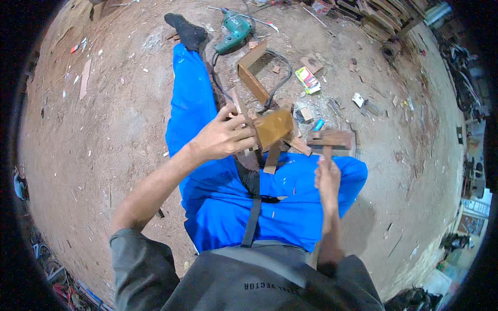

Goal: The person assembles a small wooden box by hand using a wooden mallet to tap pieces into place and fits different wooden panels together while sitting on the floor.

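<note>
My left hand [224, 136] is closed around a narrow wooden piece [238, 103] above my lap, its fingers curled over the near side. Joined to it or lying right against it, a glossy brown wooden board [275, 127] juts out to the right, blurred by motion. My right hand [328, 180] grips the handle of a wooden mallet [330, 138], whose blocky head is held over my bent right knee, apart from the board. Below the board, a short wooden strip [272, 158] rests by my thigh. The left palm is hidden.
A green power drill [235, 32] with a black cord lies ahead, near an L-shaped wooden piece [252, 78]. A yellow-and-white packet [308, 80], a blue cylinder [318, 124] and wood offcuts [306, 114] litter the dirt floor. Stacked planks [376, 18] stand far right.
</note>
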